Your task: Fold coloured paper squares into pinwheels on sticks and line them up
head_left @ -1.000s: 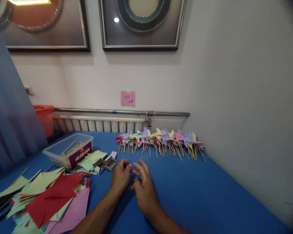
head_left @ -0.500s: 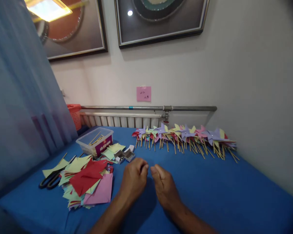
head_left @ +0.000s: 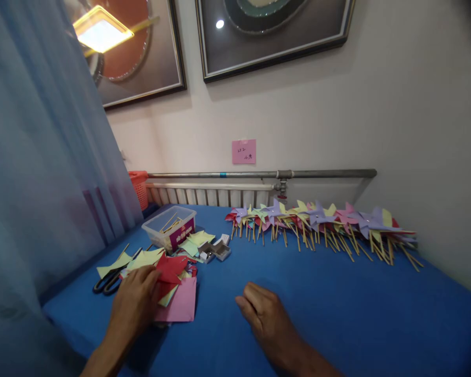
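Table: blue-covered, pushed against the wall.
Pinwheel row: along the far edge, sticks pointing toward the near edge.
Paper pile: loose flat squares in red, pink and yellow-green, fanned out by the near left corner. It lies directly under the left hand and well left of the right hand.
Left hand: the nearer one, palm down on the pile, fingers laid out loosely.
Right hand: on bare cloth, fingers curled under. Whether they pinch anything cannot be told.
Scissors: just left of the pile.
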Demonstrator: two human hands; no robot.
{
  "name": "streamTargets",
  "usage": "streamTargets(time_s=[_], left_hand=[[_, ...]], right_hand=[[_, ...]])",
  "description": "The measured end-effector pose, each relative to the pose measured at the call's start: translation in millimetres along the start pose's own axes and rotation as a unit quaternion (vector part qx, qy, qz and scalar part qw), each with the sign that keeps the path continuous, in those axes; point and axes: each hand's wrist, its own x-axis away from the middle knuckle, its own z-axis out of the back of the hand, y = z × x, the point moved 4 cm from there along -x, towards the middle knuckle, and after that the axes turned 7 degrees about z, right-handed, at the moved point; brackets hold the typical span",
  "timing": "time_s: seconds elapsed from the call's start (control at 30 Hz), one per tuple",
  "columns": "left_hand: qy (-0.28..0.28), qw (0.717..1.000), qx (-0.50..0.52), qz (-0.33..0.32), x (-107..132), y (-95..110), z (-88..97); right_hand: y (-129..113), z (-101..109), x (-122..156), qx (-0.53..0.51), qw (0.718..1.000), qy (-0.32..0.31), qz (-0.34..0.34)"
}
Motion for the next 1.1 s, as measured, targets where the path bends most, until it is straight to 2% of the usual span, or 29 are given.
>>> streamTargets(time_s=[0.1,0.2,0.4,0.53,0.6,0.7,0.77,0.83,0.9,0.97,1.0,1.03,1.1], left_hand=[[-0.033,0.998,-0.051,-0.029,-14.7,3.5,-2.4],[-0.048,0.997,-0.049,-0.038,-26.6,6.6,-3.7],[-0.024,0.999,-0.011,0.029,-44.2,-12.0,5.0],[-0.074,0.996,-0.003,-0.050,-38.8,-2.5,-2.0],[-0.082,0.994,-0.003,-0.070,-36.1,3.0,-7.5],[-0.046,0.998,0.029,-0.044,-41.9,5.2,-7.0],[0.002,0.996,0.084,0.008,-52.5,6.2,2.3],[0.048,0.981,0.169,0.079,-65.5,13.4,15.4],[0.061,0.942,0.288,0.164,-78.3,30.8,23.9],[-0.008,0.869,0.449,0.205,-90.7,63.8,19.5],[-0.052,0.818,0.534,0.206,-96.4,84.9,14.2],[-0.088,0.756,0.613,0.212,-101.1,105.9,7.5],[-0.156,0.638,0.721,0.222,-107.1,145.9,-9.1]], right_hand=[[2.5,0.6,-1.7,0.006,1.000,-0.002,0.001],[3.4,3.6,-3.3,0.011,1.000,0.002,-0.004],[4.1,3.6,-3.6,0.002,1.000,0.012,-0.007],[3.9,3.0,-3.2,-0.003,1.000,0.016,-0.010],[3.3,3.1,-2.9,-0.003,1.000,0.012,-0.013],[2.2,2.9,-2.7,0.000,1.000,0.006,-0.023],[1.8,2.8,-3.1,-0.002,0.999,0.012,-0.031],[2.4,2.7,-4.5,-0.014,0.999,0.024,-0.039],[5.5,4.4,-6.4,-0.037,0.996,0.049,-0.057],[12.6,9.3,-8.4,-0.065,0.990,0.089,-0.091],[17.4,13.2,-9.2,-0.079,0.984,0.114,-0.111],[22.6,17.9,-9.8,-0.090,0.977,0.140,-0.130],[32.6,29.0,-11.0,-0.098,0.965,0.186,-0.154]])
